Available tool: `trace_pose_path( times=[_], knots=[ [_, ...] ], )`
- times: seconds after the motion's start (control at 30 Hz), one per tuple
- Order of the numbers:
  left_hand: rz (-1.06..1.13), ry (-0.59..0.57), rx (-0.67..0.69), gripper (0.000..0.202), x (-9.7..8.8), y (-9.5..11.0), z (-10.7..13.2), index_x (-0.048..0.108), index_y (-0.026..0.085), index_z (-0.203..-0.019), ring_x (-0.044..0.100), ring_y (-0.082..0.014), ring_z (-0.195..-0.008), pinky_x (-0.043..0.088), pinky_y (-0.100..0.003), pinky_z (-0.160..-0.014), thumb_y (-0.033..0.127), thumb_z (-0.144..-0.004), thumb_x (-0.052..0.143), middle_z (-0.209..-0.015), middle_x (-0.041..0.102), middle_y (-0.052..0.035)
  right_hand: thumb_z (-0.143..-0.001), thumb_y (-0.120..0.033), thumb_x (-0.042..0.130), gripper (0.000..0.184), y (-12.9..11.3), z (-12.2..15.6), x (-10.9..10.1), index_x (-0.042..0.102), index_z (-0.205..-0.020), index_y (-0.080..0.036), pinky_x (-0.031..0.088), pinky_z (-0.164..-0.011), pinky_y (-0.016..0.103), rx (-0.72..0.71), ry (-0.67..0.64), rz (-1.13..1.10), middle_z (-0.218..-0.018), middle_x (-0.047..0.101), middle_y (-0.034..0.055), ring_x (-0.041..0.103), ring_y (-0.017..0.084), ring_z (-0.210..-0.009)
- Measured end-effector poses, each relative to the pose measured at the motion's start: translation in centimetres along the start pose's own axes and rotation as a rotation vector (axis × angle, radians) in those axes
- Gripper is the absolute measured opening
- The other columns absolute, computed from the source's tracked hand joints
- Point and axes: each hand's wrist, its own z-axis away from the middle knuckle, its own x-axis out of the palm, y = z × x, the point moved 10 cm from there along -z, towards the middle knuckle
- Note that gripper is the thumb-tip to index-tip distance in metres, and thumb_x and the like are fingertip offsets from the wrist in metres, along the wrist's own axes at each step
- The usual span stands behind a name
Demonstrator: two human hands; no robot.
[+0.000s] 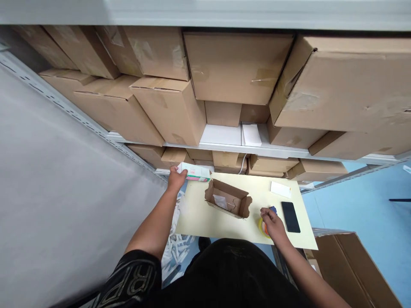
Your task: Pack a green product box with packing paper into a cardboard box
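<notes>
My left hand (176, 177) grips the end of a flat white box with green and pink print (195, 172) at the far left corner of the pale yellow table (205, 218). An open small brown cardboard box (228, 199) stands in the middle of the table, with a white slip inside. My right hand (272, 220) rests closed on a tape dispenser with a yellow roll and blue part (265, 222) at the table's front right.
A black phone (290, 216) and a white card (280, 189) lie on the table's right side. Shelves stacked with large cardboard boxes (237, 68) rise behind. White packets (178, 244) are piled on the floor at left; an open carton (353, 269) stands at right.
</notes>
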Motion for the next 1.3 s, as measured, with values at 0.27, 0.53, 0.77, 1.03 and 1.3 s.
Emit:
trace_pose_path(
  times=[0.27, 0.53, 0.77, 1.03, 1.3],
  knots=[
    [0.64, -0.243, 0.122, 0.044, -1.6, 3.7, 7.1, 0.045, 0.026, -0.108, 0.064, -0.0152, -0.073, 0.053, -0.025, -0.058, 0.044, -0.074, 0.067, -0.098, 0.065, 0.001, -0.085, -0.059, 0.064, 0.045, -7.8, 0.9, 4.9, 0.072, -0.11, -0.023, 0.057, -0.079, 0.036, -0.071, -0.097, -0.077, -0.101, 0.076, 0.0049, 0.071, 0.025, -0.091],
    [0.35, -0.504, 0.247, 0.031, 5.5, 5.5, 14.4, 0.047, 0.027, -0.107, 0.068, -0.0191, -0.09, 0.052, -0.031, -0.079, 0.043, -0.083, 0.058, -0.102, 0.071, 0.0009, -0.087, -0.069, 0.058, 0.046, -10.3, 1.7, 8.2, 0.057, -0.076, -0.025, 0.051, -0.064, 0.031, -0.049, -0.093, 0.008, -0.068, 0.062, -0.0021, 0.061, 0.02, -0.067],
    [-0.067, -0.565, 0.519, 0.02, 8.4, 5.9, 15.0, 0.063, 0.023, -0.106, 0.064, -0.0277, -0.108, 0.047, -0.039, -0.099, 0.035, -0.09, 0.059, -0.111, 0.071, -0.0081, -0.096, -0.051, 0.048, 0.035, -7.7, 0.6, 7.8, 0.066, -0.085, -0.023, 0.042, -0.069, 0.032, -0.055, -0.111, 0.564, -0.076, 0.07, 0.0061, 0.066, 0.026, -0.077],
    [-0.305, -0.499, 0.49, 0.01, 11.7, -0.2, 13.6, 0.068, 0.018, -0.086, 0.058, -0.029, -0.111, 0.046, -0.039, -0.102, 0.025, -0.081, 0.071, -0.113, 0.062, -0.0126, -0.101, -0.041, 0.047, 0.035, -6.9, -1.6, 10.3, 0.07, -0.101, -0.015, 0.044, -0.085, 0.031, -0.226, -0.091, 0.858, -0.119, 0.065, 0.0164, 0.065, 0.025, -0.104],
    [0.137, -0.353, 0.137, 0.101, 11.5, -5.9, 12.6, 0.031, 0.021, -0.157, 0.049, -0.0298, -0.139, 0.041, -0.036, -0.114, 0.015, -0.069, 0.08, -0.156, 0.041, -0.0168, -0.089, -0.029, 0.057, 0.008, -6.1, -0.2, 7.4, 0.057, -0.086, -0.022, 0.045, -0.08, 0.032, -0.26, 0.086, 0.747, -0.096, 0.063, 0.0082, 0.062, 0.024, -0.092]
  ],
)
